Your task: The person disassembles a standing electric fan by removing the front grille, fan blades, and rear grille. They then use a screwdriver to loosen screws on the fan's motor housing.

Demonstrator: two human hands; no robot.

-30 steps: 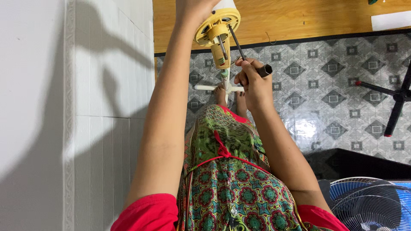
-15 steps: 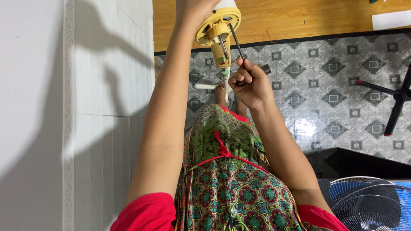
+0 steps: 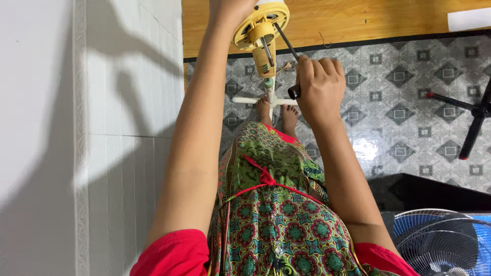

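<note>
A yellow plastic fan motor housing [image 3: 258, 30] on a white stand sits at the top of the view, its round face toward me. My left hand [image 3: 228, 9] grips its upper left side, partly cut off by the frame edge. My right hand [image 3: 319, 87] is closed around the dark handle of a screwdriver [image 3: 287, 45]. The thin shaft runs up and left into the housing's face. The stand's white cross base [image 3: 263, 101] rests on the floor by my bare feet.
A white tiled wall [image 3: 92, 138] fills the left. A wooden panel [image 3: 358, 20] runs along the top. Grey patterned floor tiles lie below. A black cross-shaped stand base [image 3: 473, 120] is at right. Blue fan guards [image 3: 434, 240] lie at bottom right.
My right hand has turned over on the screwdriver handle, from fingers pinching it sideways to a full fist with knuckles up. The housing shifted slightly upward in view.
</note>
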